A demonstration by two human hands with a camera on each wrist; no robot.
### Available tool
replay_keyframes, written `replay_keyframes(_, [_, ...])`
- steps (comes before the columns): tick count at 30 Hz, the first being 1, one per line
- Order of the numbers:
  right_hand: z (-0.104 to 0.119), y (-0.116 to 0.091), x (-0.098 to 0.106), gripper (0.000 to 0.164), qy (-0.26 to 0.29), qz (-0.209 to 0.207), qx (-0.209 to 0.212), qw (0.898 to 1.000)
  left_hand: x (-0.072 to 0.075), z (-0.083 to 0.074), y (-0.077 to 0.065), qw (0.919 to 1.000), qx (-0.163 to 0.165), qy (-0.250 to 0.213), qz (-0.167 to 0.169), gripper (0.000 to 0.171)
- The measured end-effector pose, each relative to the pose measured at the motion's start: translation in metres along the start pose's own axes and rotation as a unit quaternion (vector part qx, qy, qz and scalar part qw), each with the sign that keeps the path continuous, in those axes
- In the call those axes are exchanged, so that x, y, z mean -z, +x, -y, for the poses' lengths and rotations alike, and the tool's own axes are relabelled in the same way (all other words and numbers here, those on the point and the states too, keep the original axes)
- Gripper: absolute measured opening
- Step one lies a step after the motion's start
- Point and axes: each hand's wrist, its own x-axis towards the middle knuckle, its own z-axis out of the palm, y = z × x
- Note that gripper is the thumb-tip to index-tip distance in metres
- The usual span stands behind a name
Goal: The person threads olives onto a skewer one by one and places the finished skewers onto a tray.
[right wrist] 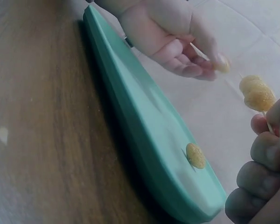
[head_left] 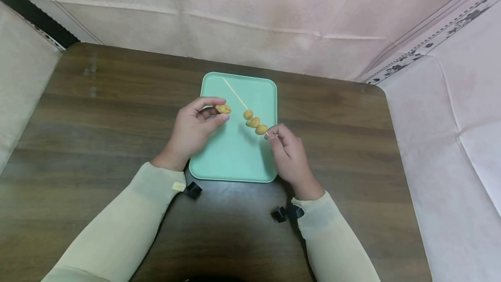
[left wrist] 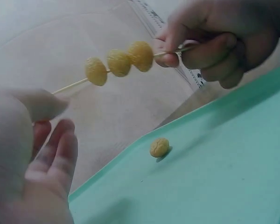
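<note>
A mint-green tray [head_left: 219, 160] is lying on a wood-grain counter [head_left: 117, 142]. Above the tray's left side, the left hand [head_left: 193, 125] is pinching a yellow ball [head_left: 223, 109] between thumb and fingers. By the tray's right edge, the right hand [head_left: 289, 153] is pinching one end of a thin skewer [head_left: 235, 93]. The skewer is slanting over the tray, its bare end pointing toward the tray's far edge, and is carrying three threaded balls [head_left: 261, 129] near the right grip. A loose ball [left wrist: 159, 147] is resting on the tray. Pale sheeting [head_left: 235, 29] is hanging beyond the tray.
</note>
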Motion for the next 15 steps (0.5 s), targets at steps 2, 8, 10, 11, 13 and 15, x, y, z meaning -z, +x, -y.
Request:
replay_keyframes(2, [-0.0004, -0.0007, -0.0002, 0.019, 0.008, 0.004, -0.003, 1.0, 0.0013, 0.0, 0.0006, 0.9981, -0.009, -0.061, 0.007, 0.041])
replay_keyframes(8, [-0.0004, -0.0022, -0.0004, 0.008, 0.031, 0.029, 0.0, 0.999, 0.0051, -0.0008, 0.0033, 0.9806, -0.026, -0.194, 0.006, 0.054])
replay_keyframes(10, [-0.0006, -0.0025, -0.0004, 0.004, 0.04, 0.04, 0.002, 0.998, 0.0066, -0.0008, 0.0044, 0.9779, -0.023, -0.208, -0.007, 0.055])
replay_keyframes(11, [-0.0009, -0.0025, -0.0004, 0.003, 0.044, 0.045, 0.003, 0.998, 0.0073, -0.0009, 0.0048, 0.9774, -0.021, -0.21, -0.014, 0.055])
replay_keyframes(13, [-0.0017, -0.0027, -0.0003, 0.004, 0.047, 0.051, 0.006, 0.998, 0.0082, -0.0007, 0.0056, 0.9763, -0.02, -0.214, -0.028, 0.053])
replay_keyframes(15, [-0.0029, -0.0028, -0.0004, 0.003, 0.045, 0.051, 0.01, 0.998, 0.0089, -0.0005, 0.0063, 0.9758, -0.019, -0.215, -0.039, 0.052])
